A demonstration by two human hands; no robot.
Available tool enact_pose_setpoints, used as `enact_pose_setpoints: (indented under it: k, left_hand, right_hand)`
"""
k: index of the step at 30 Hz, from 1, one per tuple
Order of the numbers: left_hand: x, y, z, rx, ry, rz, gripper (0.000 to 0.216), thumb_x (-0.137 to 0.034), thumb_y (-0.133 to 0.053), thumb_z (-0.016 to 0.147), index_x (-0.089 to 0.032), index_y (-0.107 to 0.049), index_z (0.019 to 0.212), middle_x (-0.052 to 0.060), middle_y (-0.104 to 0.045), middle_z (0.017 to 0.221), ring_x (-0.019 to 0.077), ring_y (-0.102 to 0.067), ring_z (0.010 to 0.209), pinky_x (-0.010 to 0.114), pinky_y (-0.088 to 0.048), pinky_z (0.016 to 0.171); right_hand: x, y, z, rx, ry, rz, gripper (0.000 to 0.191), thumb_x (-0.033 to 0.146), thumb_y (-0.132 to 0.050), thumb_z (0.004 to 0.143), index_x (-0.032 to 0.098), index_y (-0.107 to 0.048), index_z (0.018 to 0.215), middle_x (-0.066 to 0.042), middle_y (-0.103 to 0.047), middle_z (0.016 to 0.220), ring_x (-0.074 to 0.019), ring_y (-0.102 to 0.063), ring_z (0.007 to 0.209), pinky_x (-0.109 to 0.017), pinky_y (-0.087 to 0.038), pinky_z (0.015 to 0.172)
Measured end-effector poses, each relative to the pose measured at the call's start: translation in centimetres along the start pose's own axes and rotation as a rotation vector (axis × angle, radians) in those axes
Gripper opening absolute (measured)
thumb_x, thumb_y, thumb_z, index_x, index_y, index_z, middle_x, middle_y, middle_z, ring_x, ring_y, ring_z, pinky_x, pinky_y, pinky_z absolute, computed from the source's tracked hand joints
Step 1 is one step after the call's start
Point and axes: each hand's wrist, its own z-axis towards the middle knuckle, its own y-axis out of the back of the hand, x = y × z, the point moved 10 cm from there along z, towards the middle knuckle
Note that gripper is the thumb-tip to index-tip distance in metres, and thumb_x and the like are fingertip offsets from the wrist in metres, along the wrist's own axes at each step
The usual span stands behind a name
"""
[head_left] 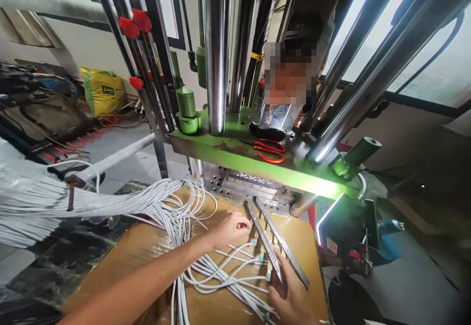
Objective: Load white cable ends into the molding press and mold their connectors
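My left hand (230, 228) reaches in from the lower left, fingers curled in a pinch against the far end of a long metal strip fixture (267, 249) that lies tilted on the brown board (140, 251). What the fingers pinch is too small to name. My right hand (290, 298) grips the near end of the same fixture from below, thumb on its edge. Several white cables (224, 271) with teal ends run into slots along the fixture. A thick bundle of white cables (110, 200) fans in from the left.
A green press plate (235, 155) with chrome columns (215, 55) stands just behind the board. Red-handled scissors (270, 150) lie on the plate. Another person is partly visible behind the machine. A control box (344, 227) sits to the right, a yellow sack (103, 92) far left.
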Motion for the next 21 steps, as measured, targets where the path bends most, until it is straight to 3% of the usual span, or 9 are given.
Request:
enact_pose_setpoints:
  k: [2, 4, 7, 9, 12, 16, 18, 21]
  left_hand:
    - [0.7, 1.2, 0.1, -0.067, 0.043, -0.053, 0.024, -0.022, -0.070, 0.073, -0.019, -0.076, 0.095, 0.010, -0.069, 0.106, 0.0248, -0.062, 0.097, 0.035, -0.046, 0.090]
    - [1.7, 2.2, 0.1, -0.101, 0.098, -0.136, 0.051, -0.026, -0.080, 0.065, -0.019, -0.070, 0.115, 0.014, -0.053, 0.137, 0.0309, -0.053, 0.120, 0.042, -0.042, 0.103]
    - [2.8, 2.7, 0.4, -0.001, 0.140, -0.289, 0.075, -0.037, -0.083, 0.064, -0.023, -0.057, 0.133, 0.015, -0.034, 0.153, 0.0317, -0.055, 0.121, 0.043, -0.049, 0.098]
    - [2.5, 4.0, 0.9, -0.003, 0.084, -0.291, 0.072, -0.040, -0.080, 0.067, -0.024, -0.057, 0.133, 0.013, -0.037, 0.152, 0.0298, -0.054, 0.123, 0.041, -0.048, 0.101]
    - [1.5, 7.5, 1.9, -0.212, -0.032, -0.110, 0.060, -0.033, -0.081, 0.064, -0.020, -0.066, 0.121, 0.013, -0.053, 0.138, 0.0290, -0.048, 0.129, 0.040, -0.039, 0.111]
    - [2.7, 10.5, 4.0, -0.482, 0.063, 0.049, 0.043, -0.032, -0.078, 0.064, -0.015, -0.071, 0.104, 0.012, -0.069, 0.107, 0.0279, -0.062, 0.105, 0.041, -0.048, 0.100]
    - [4.1, 10.9, 5.5, -0.526, 0.141, 0.050, 0.030, -0.035, -0.075, 0.068, -0.014, -0.072, 0.089, 0.011, -0.072, 0.091, 0.0269, -0.066, 0.091, 0.040, -0.052, 0.091]
    - [5.3, 10.9, 7.9, -0.507, 0.136, 0.010, 0.018, -0.031, -0.070, 0.072, -0.015, -0.071, 0.080, 0.008, -0.073, 0.083, 0.0239, -0.067, 0.087, 0.036, -0.054, 0.087]
  right_hand:
    - [0.2, 0.5, 0.4, 0.004, -0.059, 0.091, 0.073, 0.026, -0.055, 0.072, 0.006, -0.041, 0.141, -0.018, -0.047, 0.147, -0.0261, -0.049, 0.132, -0.035, -0.046, 0.107]
    - [1.0, 1.3, 1.0, 0.014, -0.057, 0.137, 0.071, 0.032, -0.058, 0.073, 0.007, -0.046, 0.138, -0.017, -0.050, 0.144, -0.0277, -0.049, 0.132, -0.039, -0.042, 0.111]
    - [3.3, 2.9, 2.2, 0.057, 0.044, 0.176, 0.067, 0.037, -0.063, 0.074, 0.012, -0.052, 0.135, -0.015, -0.055, 0.140, -0.0283, -0.050, 0.132, -0.042, -0.038, 0.114]
    - [4.7, 3.9, 3.5, 0.103, 0.091, 0.174, 0.063, 0.037, -0.064, 0.075, 0.017, -0.054, 0.134, -0.012, -0.057, 0.139, -0.0278, -0.051, 0.130, -0.042, -0.039, 0.113]
    - [5.7, 5.7, 6.5, 0.086, 0.102, 0.085, 0.058, 0.032, -0.068, 0.073, 0.020, -0.059, 0.129, -0.010, -0.064, 0.131, -0.0286, -0.057, 0.123, -0.045, -0.041, 0.110]
    - [7.5, 9.0, 11.8, -0.190, 0.262, -0.120, 0.049, 0.042, -0.067, 0.076, 0.025, -0.064, 0.122, -0.009, -0.069, 0.121, -0.0288, -0.061, 0.116, -0.048, -0.046, 0.104]
    - [8.1, 9.6, 14.2, -0.297, 0.342, -0.174, 0.045, 0.049, -0.061, 0.081, 0.024, -0.066, 0.118, -0.010, -0.070, 0.119, -0.0279, -0.062, 0.113, -0.048, -0.046, 0.103]
    - [8.1, 9.5, 17.2, -0.359, 0.380, -0.210, 0.043, 0.052, -0.053, 0.086, 0.020, -0.070, 0.108, -0.012, -0.074, 0.107, -0.0282, -0.065, 0.106, -0.050, -0.045, 0.103]
